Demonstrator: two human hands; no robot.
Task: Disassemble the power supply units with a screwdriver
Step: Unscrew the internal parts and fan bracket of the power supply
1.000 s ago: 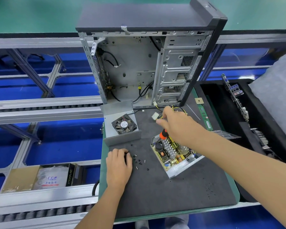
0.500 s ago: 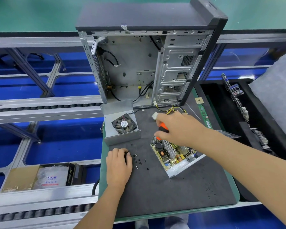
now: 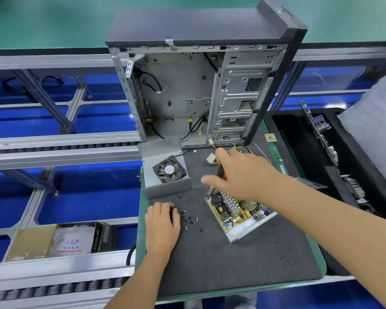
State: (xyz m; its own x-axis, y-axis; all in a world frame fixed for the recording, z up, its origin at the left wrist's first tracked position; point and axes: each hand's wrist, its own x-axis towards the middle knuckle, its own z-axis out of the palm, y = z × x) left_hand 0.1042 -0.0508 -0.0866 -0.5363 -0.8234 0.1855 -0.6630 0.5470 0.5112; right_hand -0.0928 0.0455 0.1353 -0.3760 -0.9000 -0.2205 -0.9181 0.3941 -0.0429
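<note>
The opened power supply base [image 3: 236, 216] lies on the dark mat with its circuit board, heat sink and coils exposed. My right hand [image 3: 243, 175] hovers over its far corner and grips an orange-and-black screwdriver [image 3: 221, 173], thumb stretched out to the left. The tool's tip is hidden behind my hand. The power supply's grey cover with its black fan [image 3: 169, 171] stands to the left. Several small black screws [image 3: 188, 218] lie loose on the mat. My left hand [image 3: 163, 221] rests palm down on the mat beside the screws, fingers curled at the tips.
An open computer case [image 3: 201, 85] stands upright at the back of the mat [image 3: 232, 264]. A yellow-and-black cable bundle with white connectors [image 3: 211, 157] trails behind my right hand. A black foam tray [image 3: 299, 152] with boards sits to the right. Conveyor rails and a box [image 3: 54, 241] lie left.
My right hand has shifted slightly left over the board and its thumb has spread outward. My left hand has stayed on the mat.
</note>
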